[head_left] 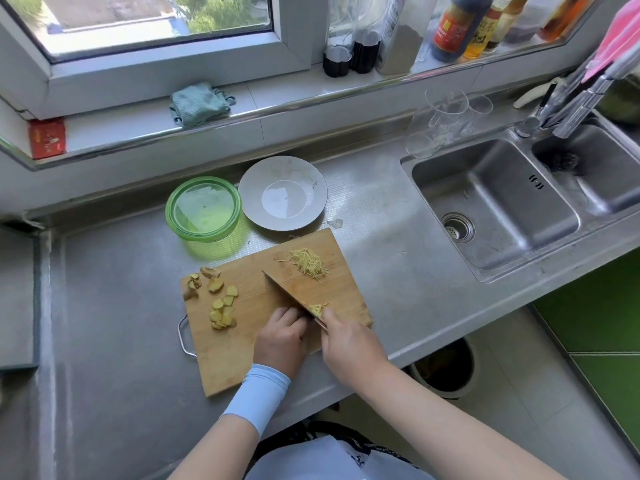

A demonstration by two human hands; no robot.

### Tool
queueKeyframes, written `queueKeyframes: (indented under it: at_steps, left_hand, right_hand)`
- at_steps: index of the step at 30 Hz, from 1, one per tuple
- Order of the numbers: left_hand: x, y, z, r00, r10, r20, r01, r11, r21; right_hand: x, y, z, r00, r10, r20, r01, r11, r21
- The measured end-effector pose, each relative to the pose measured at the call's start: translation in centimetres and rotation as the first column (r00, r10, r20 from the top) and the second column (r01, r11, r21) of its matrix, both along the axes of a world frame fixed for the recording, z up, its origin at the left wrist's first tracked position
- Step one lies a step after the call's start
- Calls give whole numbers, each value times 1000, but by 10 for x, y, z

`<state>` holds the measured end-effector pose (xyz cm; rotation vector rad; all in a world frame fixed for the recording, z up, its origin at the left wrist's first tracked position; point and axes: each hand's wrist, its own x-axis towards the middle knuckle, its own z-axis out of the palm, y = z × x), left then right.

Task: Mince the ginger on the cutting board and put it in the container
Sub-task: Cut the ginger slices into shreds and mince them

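Cutting step in hand, mincing proper not yet reached. Right hand is wrapped closed round the handle of the knife, with the blade running diagonally across the cutting board and its edge down. Left hand sits against the blade's left face with the fingers curled under.

Ginger is in three lots, all on the board:
- ginger slices and knobbly ends at the left edge, uncut
- shreds piled at the far right corner
- a fresh heap on the blade's right side, just beside the right hand

Judgement: slices are being cut to matchsticks. Roughly half the ginger remains as slices, and nothing has gone into the container, which stands behind the board next to a plate.

Next move calls for finishing the slice under the blade and feeding in the remaining slices. The shreds then need gathering and cross-cutting fine before transfer.

Hidden or unclear:
- The blade and left knuckles cover whatever is being cut, so I cannot tell whether the left hand pinches a piece or merely presses on it.
- The knife handle is buried in the right fist.
- Whether the container's lid is on — not resolvable through the glare.
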<state>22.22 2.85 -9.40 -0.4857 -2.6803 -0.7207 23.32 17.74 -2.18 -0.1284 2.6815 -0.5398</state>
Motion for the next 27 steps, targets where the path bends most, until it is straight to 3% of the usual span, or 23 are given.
queueKeyframes:
  at_steps: [6,16,23,27]
  left_hand:
    - [-5,-10,-2,991,-131,1,131,990,-43]
    - [-5,-8,-2,992,-128,12,128,989,-73]
    - [-5,-8,0,989,-145,24,146,988,-45]
    - [-5,-7,-1,991,-130,27,131,990,-54]
  right_hand:
    - [2,0,0,1000,15,-8,-15,1000,-6]
    - [15,7,8,999,19,-39,-20,999,-27]
    - [35,29,4,999,1,51,-1,1000,-2]
    - [17,14,1,1000,23,8,-24,1000,12]
